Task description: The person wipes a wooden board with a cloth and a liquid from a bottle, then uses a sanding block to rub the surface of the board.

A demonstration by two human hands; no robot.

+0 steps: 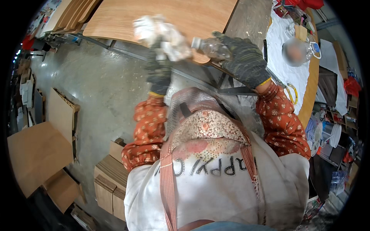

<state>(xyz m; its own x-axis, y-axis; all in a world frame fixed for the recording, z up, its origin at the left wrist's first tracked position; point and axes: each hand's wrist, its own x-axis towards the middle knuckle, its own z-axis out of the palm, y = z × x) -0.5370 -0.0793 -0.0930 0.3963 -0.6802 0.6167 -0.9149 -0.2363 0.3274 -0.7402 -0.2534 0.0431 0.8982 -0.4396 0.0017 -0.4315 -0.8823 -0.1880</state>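
My left hand point(158, 73), in a dark grey-green work glove, grips a crumpled white rag point(175, 42) over the near edge of a light wood-grain panel point(185, 15). Both rag and glove are somewhat smeared by motion. In my right hand point(246, 57), gloved the same way, is a see-through plastic bottle point(215, 48). It lies nearly sideways, its white-capped end pointing left toward the rag. The gloved fingers wrap the bottle's right end and hide it.
Scissors with yellow handles point(292, 94) hang by the right-hand table, which bears a white sheet point(275, 50). Stacked wooden boards point(111, 184) and brown panels point(40, 154) stand at lower left. More boards point(73, 15) lie at upper left. A metal frame point(192, 79) runs below the panel.
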